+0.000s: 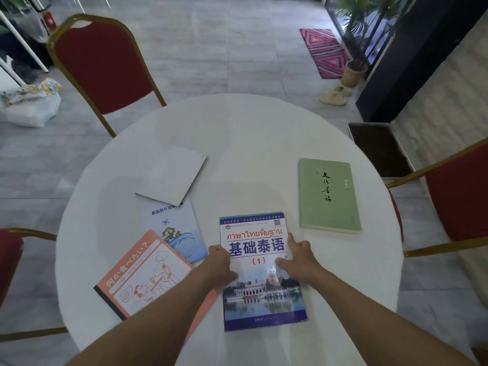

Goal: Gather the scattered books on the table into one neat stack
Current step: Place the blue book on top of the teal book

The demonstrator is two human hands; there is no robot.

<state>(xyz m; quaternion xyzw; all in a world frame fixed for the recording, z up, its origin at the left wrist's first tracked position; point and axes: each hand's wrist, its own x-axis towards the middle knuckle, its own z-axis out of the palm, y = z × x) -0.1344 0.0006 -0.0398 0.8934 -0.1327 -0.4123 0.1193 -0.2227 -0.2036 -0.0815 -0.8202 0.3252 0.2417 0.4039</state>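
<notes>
Several books lie on a round white table [237,122]. A Thai textbook [260,294] with a blue cover and a palace photo lies flat near the front. My left hand [220,265] grips its left edge and my right hand [298,257] grips its right edge. An orange book with cartoon drawings [142,276] lies at the front left, partly under my left forearm. Behind it sits a pale blue booklet with a dolphin [177,231], its top overlapped by a white book [171,175]. A green book [328,195] lies alone at the right.
Red chairs with gold frames stand at the back left [103,64], at the right [456,199] and at the front left [10,260]. A dark tray [380,149] lies on the floor beyond the table's right edge, with slippers, a potted plant and a rug farther back.
</notes>
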